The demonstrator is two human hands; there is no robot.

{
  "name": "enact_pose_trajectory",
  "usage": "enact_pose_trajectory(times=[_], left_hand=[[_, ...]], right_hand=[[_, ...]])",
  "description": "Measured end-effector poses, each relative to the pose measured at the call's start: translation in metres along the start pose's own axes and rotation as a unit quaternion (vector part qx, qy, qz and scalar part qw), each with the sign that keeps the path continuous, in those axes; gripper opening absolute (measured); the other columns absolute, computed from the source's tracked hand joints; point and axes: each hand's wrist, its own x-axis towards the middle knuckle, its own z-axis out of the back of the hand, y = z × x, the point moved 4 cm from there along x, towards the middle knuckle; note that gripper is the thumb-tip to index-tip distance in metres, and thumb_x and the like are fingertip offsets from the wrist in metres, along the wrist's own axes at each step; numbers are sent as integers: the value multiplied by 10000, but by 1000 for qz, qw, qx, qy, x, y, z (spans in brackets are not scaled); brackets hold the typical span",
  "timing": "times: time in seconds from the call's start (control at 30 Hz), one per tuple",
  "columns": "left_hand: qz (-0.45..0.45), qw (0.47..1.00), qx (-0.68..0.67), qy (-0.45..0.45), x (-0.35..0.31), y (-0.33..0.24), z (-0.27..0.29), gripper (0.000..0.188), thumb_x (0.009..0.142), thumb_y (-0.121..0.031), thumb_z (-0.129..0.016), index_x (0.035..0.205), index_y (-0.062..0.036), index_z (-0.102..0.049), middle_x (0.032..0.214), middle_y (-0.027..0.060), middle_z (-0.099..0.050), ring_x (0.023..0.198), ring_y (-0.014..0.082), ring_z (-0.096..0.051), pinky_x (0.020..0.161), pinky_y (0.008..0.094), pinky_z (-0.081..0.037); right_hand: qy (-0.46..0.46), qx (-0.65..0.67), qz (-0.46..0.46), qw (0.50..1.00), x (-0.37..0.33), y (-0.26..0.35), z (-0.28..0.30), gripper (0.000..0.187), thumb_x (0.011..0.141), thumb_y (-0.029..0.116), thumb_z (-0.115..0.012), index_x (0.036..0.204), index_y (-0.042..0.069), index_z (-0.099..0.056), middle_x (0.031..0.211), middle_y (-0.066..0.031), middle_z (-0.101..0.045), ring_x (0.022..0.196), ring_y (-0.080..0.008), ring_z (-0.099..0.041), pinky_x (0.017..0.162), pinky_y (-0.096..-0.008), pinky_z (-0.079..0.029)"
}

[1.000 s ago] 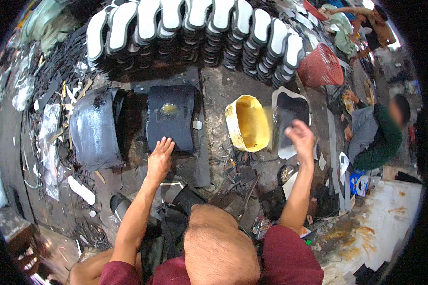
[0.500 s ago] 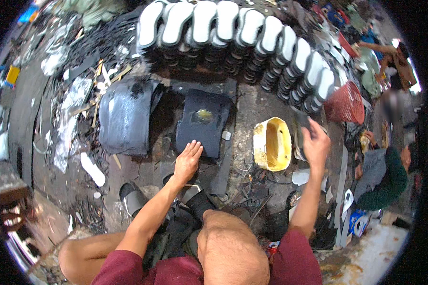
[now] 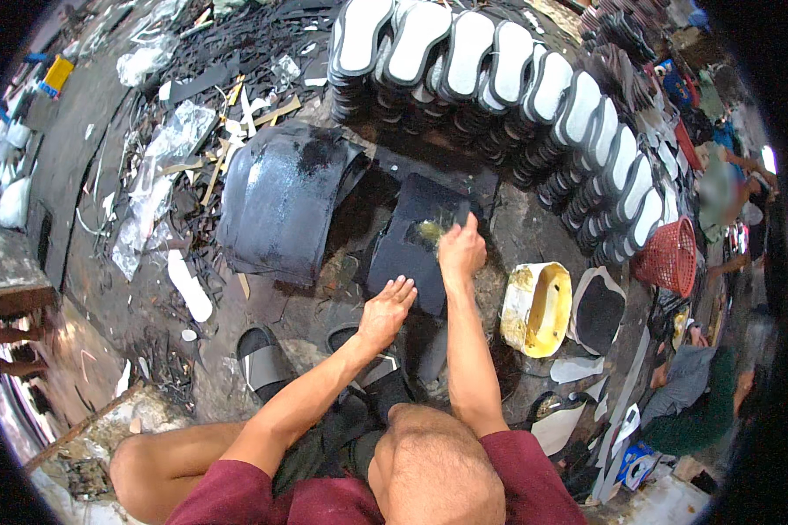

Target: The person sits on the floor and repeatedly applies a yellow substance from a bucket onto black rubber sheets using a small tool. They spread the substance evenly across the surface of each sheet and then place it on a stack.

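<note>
A black sheet (image 3: 423, 219) lies in front of me, with a yellowish wet patch (image 3: 431, 230) like glue near its middle. My left hand (image 3: 389, 312) rests on the sheet's near-left part, fingers stretched out and holding nothing. At the sheet's right side, my right hand (image 3: 461, 252) is closed on a small dark flat piece (image 3: 463, 213), held close to the yellow patch. Motion blurs that piece, and its exact kind does not show. Right of the sheet stands a whitish tub (image 3: 517, 308) with yellow residue inside.
Stacks of white-topped shoe soles (image 3: 510, 61) curve along the far side. Left of the sheet lies a pile of glossy black sheets (image 3: 280, 206). A red basket (image 3: 668, 254) stands at right, near another person. Scraps (image 3: 188, 280) litter the floor.
My right hand has moved left from beyond the tub to the black sheet, carrying the dark piece. My left hand stays on the sheet. The view has shifted, uncovering a black-and-white piece beside the tub.
</note>
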Motion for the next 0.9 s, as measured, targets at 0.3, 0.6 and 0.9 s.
enact_pose_trajectory(times=[0.3, 0.6, 0.9], left_hand=[[64, 998, -7, 22, 4, -13, -11, 430, 901, -96, -562, 1316, 9, -604, 1383, 205, -590, 1329, 364, -536, 1134, 450, -430], [34, 998, -5, -60, 15, -6, -2, 439, 861, -91, -636, 1284, 25, -613, 1449, 185, -541, 1386, 338, -482, 1179, 438, -378], [33, 978, -105, -177, -7, -35, 6, 438, 804, -54, -610, 1238, 0, -637, 1284, 239, -624, 1247, 414, -579, 1077, 453, -483]], right_hand=[[311, -190, 501, 785, 1, 100, -36, 358, 797, 243, -665, 1129, 346, -751, 1009, -93, -763, 898, -326, -734, 797, -464, -583], [163, -69, 375, 910, 50, 65, 13, 319, 918, 137, -555, 1180, 233, -707, 1035, -108, -751, 943, -333, -723, 790, -474, -583], [232, -71, 473, 847, -60, 47, -29, 361, 833, 122, -602, 1161, 244, -685, 990, -67, -721, 873, -302, -727, 700, -456, -587]])
